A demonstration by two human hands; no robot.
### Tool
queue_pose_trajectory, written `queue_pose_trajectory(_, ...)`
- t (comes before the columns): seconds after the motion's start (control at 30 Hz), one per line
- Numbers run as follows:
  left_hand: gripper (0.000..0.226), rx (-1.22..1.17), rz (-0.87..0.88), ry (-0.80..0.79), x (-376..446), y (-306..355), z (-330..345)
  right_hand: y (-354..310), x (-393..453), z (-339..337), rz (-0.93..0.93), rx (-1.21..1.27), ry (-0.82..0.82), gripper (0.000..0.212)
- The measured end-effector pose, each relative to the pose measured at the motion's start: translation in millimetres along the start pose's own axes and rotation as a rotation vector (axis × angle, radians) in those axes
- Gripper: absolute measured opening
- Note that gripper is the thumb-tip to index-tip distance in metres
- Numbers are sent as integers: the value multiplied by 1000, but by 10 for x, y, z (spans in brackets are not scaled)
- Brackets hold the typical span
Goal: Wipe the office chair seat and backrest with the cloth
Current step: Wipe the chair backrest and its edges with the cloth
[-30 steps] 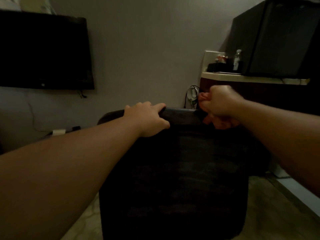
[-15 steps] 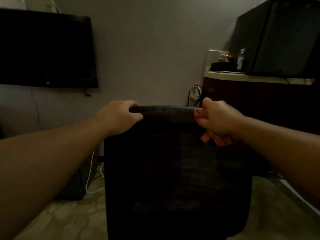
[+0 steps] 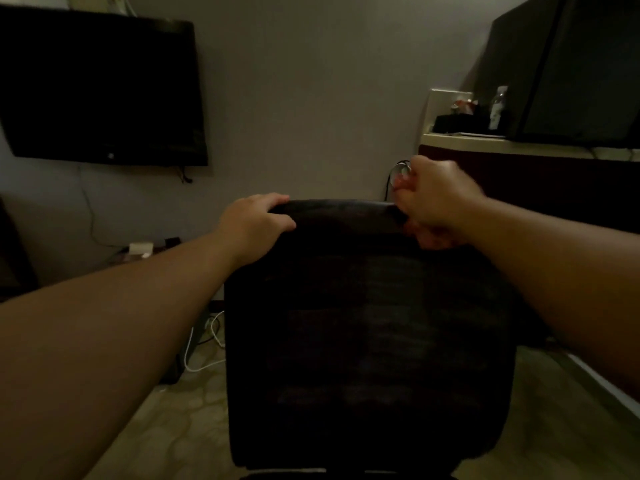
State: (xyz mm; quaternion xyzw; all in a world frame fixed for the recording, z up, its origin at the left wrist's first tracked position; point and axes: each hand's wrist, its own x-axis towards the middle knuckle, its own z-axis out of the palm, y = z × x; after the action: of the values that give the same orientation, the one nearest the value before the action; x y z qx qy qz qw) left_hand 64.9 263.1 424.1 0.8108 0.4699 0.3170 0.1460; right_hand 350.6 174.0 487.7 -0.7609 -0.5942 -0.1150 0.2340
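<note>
The black mesh backrest [image 3: 367,323] of the office chair fills the lower middle of the head view, seen from behind; the seat is hidden. My left hand [image 3: 258,223] grips the top left corner of the backrest, fingers curled over the rim. My right hand [image 3: 434,195] is closed on a reddish-orange cloth [image 3: 433,239] at the top right corner. A bit of cloth hangs below the fist against the mesh, and another bit shows at the fingertips.
A dark wall-mounted TV [image 3: 100,88] hangs at the left. At the right, a dark cabinet with a pale counter [image 3: 502,142] carries a bottle [image 3: 497,107] and a large black box [image 3: 581,71]. White cables [image 3: 204,355] lie on the floor left of the chair.
My right hand with the cloth has risen from just below the top rim to the top right corner. My left hand has kept its grip on the rim's left part.
</note>
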Motion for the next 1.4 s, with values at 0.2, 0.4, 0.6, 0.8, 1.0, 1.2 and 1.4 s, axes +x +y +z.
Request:
queue_pose_trajectory(0.2,59,-86,-15,-42,-76,-129,-98,-100,-39,144,-112,10,-230,20)
queue_pose_trajectory(0.4,80,-27,-34,-41,-72,-35,-74,-163,7,180,-101,-31,-58,22)
queue_pose_trajectory(0.6,85,-68,-28,-43,-69,-42,-56,50,-23,61,21,-61,-113,21)
queue_pose_trajectory(0.8,83,11,-18,-17,-104,-110,-39,-334,-22,189,-144,-52,-156,23)
queue_pose_trajectory(1.0,89,33,-22,-59,-96,18,-30,-385,74,133,-83,-197,-185,28)
queue_pose_trajectory(1.2,81,40,-20,-65,-91,-97,-76,-354,-3,191,-126,-99,-210,23)
queue_pose_trajectory(1.4,82,41,6,-60,-121,-60,-73,-619,50,138,-189,-76,-67,24)
